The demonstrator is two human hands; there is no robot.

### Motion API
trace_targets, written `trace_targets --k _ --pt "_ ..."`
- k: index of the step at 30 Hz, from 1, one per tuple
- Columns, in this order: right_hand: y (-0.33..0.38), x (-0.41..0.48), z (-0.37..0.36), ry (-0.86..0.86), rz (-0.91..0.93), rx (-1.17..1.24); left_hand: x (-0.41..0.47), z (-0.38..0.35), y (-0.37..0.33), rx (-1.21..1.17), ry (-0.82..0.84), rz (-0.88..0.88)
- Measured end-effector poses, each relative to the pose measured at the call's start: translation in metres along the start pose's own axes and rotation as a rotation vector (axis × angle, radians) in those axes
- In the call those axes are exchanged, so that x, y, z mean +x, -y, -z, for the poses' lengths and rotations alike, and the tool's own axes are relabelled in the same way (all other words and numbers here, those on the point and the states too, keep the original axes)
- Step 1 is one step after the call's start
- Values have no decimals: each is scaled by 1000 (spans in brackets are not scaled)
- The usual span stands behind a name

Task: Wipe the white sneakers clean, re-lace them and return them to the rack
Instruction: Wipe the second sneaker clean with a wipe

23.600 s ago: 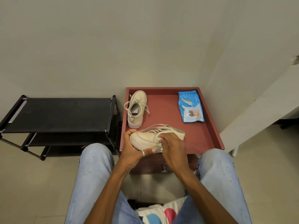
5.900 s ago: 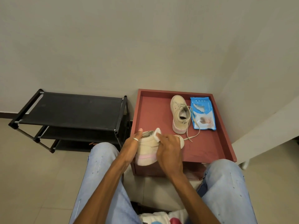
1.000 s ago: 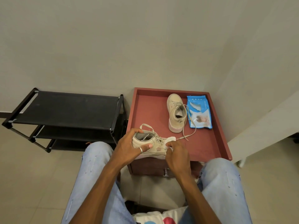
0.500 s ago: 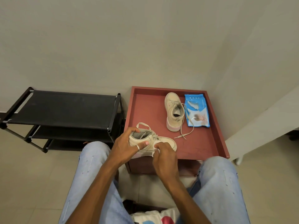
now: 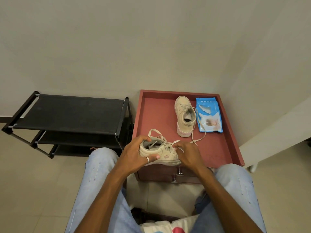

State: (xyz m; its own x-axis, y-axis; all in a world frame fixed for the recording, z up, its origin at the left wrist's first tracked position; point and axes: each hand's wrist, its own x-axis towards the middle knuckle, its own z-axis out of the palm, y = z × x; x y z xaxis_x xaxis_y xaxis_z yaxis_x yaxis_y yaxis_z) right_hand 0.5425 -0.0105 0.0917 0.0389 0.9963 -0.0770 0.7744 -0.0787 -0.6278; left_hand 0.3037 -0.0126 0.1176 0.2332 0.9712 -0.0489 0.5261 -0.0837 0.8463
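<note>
My left hand (image 5: 134, 153) grips the heel end of a cream-white sneaker (image 5: 161, 152) at the front edge of the red tray-top cabinet (image 5: 156, 115). My right hand (image 5: 186, 153) covers the sneaker's toe and pinches a small white wipe (image 5: 176, 142) against it. The held sneaker's laces hang loose in loops. The second sneaker (image 5: 184, 115) stands upright farther back on the tray, toe away from me, with a lace trailing toward the front. The black shoe rack (image 5: 67, 113) stands to the left.
A blue pack of wet wipes (image 5: 209, 115) lies right of the second sneaker. The cabinet front has two metal drawer knobs (image 5: 176, 175). My knees in light jeans flank the cabinet. A white furniture panel (image 5: 277, 132) leans at the right; walls close the corner behind.
Over the last second my right hand has slid along the sneaker's toe end with the wipe. My left hand keeps its grip on the heel. The second sneaker stays put.
</note>
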Motion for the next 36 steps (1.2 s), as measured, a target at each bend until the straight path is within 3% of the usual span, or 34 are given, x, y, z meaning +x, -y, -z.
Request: trace_targets --k 3,8,12,15,19,24,30,36 --pt "-4 2 1 35 52 36 1 -1 3 1 6 -9" --pt "-15 5 20 199 -28 77 4 -2 4 -4 -33 -7" --pt "-26 8 13 36 -122 -77 4 -3 4 -8 -26 -5" --pt "-17 11 0 -28 -51 -117 4 -3 4 -7 -24 -1" --pt "-4 10 -10 8 91 -152 3 -3 5 -5 -25 -3" --pt "-10 4 11 138 -2 -103 3 -3 3 -2 -31 -3" --pt "-14 7 5 -4 -102 -134 3 -3 0 0 -24 16" --pt "-2 14 -8 42 47 -195 2 -3 2 6 -25 24"
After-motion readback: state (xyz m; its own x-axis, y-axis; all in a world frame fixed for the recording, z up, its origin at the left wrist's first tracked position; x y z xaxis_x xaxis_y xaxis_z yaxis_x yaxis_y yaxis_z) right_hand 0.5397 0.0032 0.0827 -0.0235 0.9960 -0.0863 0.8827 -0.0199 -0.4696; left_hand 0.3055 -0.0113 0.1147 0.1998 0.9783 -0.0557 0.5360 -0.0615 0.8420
